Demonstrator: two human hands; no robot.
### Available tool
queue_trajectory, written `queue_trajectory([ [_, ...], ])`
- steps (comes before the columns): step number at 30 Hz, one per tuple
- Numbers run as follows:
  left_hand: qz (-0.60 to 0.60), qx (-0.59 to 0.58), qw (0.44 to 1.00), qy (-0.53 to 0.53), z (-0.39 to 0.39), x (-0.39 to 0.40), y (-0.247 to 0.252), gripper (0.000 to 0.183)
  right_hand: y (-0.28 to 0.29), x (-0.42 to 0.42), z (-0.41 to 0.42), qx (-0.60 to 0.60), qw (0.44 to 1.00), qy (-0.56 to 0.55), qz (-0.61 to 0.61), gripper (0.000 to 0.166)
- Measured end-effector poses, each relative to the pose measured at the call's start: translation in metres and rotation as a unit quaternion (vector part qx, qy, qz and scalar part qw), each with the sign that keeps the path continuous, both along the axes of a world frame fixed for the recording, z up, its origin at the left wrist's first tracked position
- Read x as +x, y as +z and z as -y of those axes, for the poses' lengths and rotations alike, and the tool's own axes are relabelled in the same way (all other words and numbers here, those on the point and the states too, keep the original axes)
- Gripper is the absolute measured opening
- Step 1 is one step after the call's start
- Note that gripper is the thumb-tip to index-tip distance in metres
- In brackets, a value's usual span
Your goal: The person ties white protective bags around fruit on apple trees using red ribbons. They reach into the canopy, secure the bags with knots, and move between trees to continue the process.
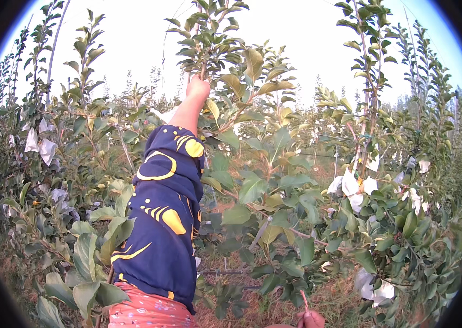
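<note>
My left arm, in a navy-and-yellow patterned sleeve cover (157,221), reaches up through the middle of the view. At its end my left hand (198,87) is closed around the upper stem (203,69) of a young fruit tree, just below dense leaves. My right hand (312,320) shows only in part at the bottom edge. Its thumb and fingers pinch a thin reddish twig-like piece (304,300), which points upward. A leafy branch (263,211) spreads between the two hands.
Rows of fruit trees stand on both sides. White bags (349,184) hang in clusters at right, with more bags (46,149) at left. Large leaves (85,256) stand close at lower left. A slanted pole (54,57) rises at upper left. Dry grass (333,305) covers the ground.
</note>
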State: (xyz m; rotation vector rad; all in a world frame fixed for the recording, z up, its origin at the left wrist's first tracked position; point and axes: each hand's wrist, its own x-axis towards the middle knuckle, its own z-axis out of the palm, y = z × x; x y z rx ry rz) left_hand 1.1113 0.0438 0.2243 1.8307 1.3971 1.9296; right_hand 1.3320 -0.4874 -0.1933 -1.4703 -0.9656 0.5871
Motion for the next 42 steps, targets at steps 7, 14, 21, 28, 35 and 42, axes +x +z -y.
queue_trajectory([
  [7, -0.107, 0.064, 0.987, 0.104, 0.026, 0.000, -0.012, 0.026, -0.012, 0.000, -0.008, 0.000, 0.999, -0.025, 0.037, 0.030],
  [14, -0.144, 0.072, 0.983, 0.088, 0.028, 0.013, -0.012, 0.028, 0.002, -0.008, -0.012, -0.059, 0.998, -0.022, 0.015, 0.027],
  [21, -0.172, 0.086, 0.976, 0.097, 0.021, 0.005, -0.020, 0.025, -0.019, -0.007, -0.013, -0.036, 0.997, -0.026, -0.056, 0.029],
  [28, -0.203, 0.112, 0.963, 0.135, 0.007, -0.006, -0.008, 0.026, -0.054, -0.002, -0.010, -0.029, 0.981, 0.000, -0.192, 0.022],
  [35, -0.192, 0.127, 0.964, 0.132, -0.035, -0.002, -0.014, 0.031, -0.066, -0.008, -0.010, -0.034, 0.980, 0.001, -0.194, 0.022],
  [42, -0.185, 0.153, 0.963, 0.119, -0.019, -0.006, -0.016, 0.023, -0.054, -0.022, -0.017, -0.048, 0.984, -0.019, -0.172, 0.026],
])
